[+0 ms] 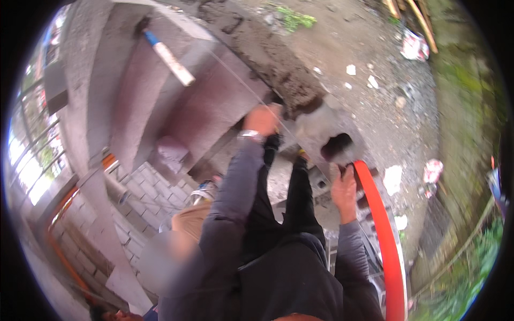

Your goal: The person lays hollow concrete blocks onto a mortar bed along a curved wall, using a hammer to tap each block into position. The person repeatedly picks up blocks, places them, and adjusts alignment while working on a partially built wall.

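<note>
My left hand [261, 120] is blurred, fingers curled by the end of the rough mortar strip [278, 69]; what it holds is unclear. A thin taut string [230, 69] runs across it diagonally. My right hand [344, 192] grips the edge of a grey hollow concrete block [316, 125], close against a long red straight bar [385, 241] lying along my right side. A blue and white stick-like object [168, 59] rests on the concrete steps at the upper left.
Winding concrete steps [134, 107] descend on the left toward block walling [150, 190] and railings [37, 128]. Other people [182, 230] are below at lower left. Dirt ground [375, 107] with litter and a mossy concrete edge [455, 96] lie to the right.
</note>
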The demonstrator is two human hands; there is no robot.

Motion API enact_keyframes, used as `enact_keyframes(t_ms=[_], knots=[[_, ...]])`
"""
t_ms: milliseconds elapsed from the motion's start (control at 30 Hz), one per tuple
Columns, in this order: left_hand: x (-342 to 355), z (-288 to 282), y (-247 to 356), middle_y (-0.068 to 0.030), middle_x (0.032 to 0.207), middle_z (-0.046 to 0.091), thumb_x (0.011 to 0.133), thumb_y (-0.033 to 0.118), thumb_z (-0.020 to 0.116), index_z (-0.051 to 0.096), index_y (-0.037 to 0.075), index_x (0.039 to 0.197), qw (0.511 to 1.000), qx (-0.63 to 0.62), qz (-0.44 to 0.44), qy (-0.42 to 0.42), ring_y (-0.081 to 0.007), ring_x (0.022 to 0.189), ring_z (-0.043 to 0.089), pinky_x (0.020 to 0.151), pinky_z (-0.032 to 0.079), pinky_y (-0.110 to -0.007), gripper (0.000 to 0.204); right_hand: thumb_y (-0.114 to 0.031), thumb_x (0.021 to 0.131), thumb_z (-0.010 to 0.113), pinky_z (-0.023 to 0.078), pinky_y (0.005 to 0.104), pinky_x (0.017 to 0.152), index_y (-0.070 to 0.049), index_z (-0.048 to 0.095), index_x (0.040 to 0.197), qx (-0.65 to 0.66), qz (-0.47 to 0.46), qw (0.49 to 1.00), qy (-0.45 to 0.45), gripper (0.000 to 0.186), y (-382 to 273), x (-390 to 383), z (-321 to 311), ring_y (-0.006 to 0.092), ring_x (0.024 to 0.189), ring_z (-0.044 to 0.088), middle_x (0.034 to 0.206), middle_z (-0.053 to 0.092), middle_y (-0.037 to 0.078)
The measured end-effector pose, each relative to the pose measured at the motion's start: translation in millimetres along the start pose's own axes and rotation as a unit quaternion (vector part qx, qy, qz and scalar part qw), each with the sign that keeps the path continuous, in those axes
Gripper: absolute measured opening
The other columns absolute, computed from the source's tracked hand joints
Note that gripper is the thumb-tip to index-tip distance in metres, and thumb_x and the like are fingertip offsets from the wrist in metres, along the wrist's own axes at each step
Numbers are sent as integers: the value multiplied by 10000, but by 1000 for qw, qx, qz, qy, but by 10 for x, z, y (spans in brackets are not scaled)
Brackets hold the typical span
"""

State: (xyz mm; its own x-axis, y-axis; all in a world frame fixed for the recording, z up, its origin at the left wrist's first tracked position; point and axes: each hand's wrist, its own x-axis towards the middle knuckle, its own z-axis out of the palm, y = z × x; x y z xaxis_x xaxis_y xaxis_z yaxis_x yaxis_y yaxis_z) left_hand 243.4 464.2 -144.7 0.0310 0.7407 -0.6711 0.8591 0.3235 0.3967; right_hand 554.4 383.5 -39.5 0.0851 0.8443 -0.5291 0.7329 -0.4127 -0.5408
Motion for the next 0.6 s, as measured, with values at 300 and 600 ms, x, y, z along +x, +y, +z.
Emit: enact_keyframes(t_ms=[300, 600], knots=[[576, -1566, -2321, -208, 1001, 686, 811, 521, 789, 677, -17, 1130, 791, -285, -403, 362, -354, 919, 701, 762, 561, -490, 635, -190, 937, 695, 478, 488, 973, 13, 552, 1323, -13, -15, 998, -59, 459, -206, -1082, -760, 415, 1094, 626, 1174, 675, 208], [807, -1922, -2424, 51, 736, 531, 932, 194, 679, 683, 142, 947, 645, -644, -207, 356, -87, 622, 506, 586, 440, -272, 54, -92, 959, 634, 562, 364, 795, -4, 669, 1177, 17, 78, 992, -97, 237, 146, -1096, -1030, 267, 822, 709, 959, 714, 174]])
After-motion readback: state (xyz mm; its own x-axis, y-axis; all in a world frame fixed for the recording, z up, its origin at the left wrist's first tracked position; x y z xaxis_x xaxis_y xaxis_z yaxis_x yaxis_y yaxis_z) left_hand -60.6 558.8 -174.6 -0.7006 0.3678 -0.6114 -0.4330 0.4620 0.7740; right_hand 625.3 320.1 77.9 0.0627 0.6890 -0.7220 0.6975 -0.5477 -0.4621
